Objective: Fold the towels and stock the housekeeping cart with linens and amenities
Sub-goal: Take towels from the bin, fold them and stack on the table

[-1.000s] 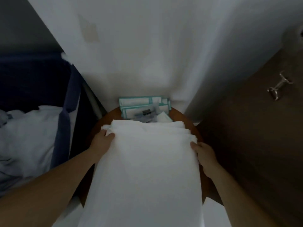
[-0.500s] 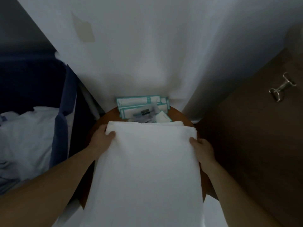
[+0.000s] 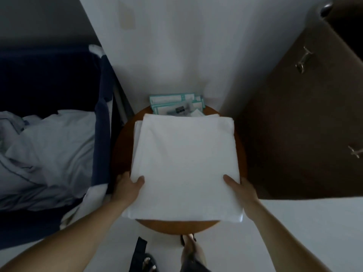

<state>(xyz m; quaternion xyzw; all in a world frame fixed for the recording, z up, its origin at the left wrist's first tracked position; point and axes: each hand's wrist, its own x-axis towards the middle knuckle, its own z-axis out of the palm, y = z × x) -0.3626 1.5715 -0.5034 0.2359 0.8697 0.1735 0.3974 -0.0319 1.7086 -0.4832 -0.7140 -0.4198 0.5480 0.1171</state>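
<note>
A folded white towel [image 3: 184, 163] lies on a round brown wooden table [image 3: 176, 226], its near edge overhanging slightly. My left hand [image 3: 127, 186] grips the towel's near left side, thumb on top and fingers under it. My right hand [image 3: 240, 189] grips the near right side the same way. Behind the towel, teal-edged amenity packets [image 3: 172, 101] and a small dark item lie at the table's far edge.
A dark blue linen bag [image 3: 102, 122] holding crumpled pale sheets [image 3: 45, 152] stands to the left. A white wall corner rises behind the table. A dark brown cabinet [image 3: 294, 124] with metal handles is at the right. My sandalled feet show on the white floor below.
The towel has been folded in half, so it is now shorter and lies wholly on the table. Both hands moved from its far corners to its near sides.
</note>
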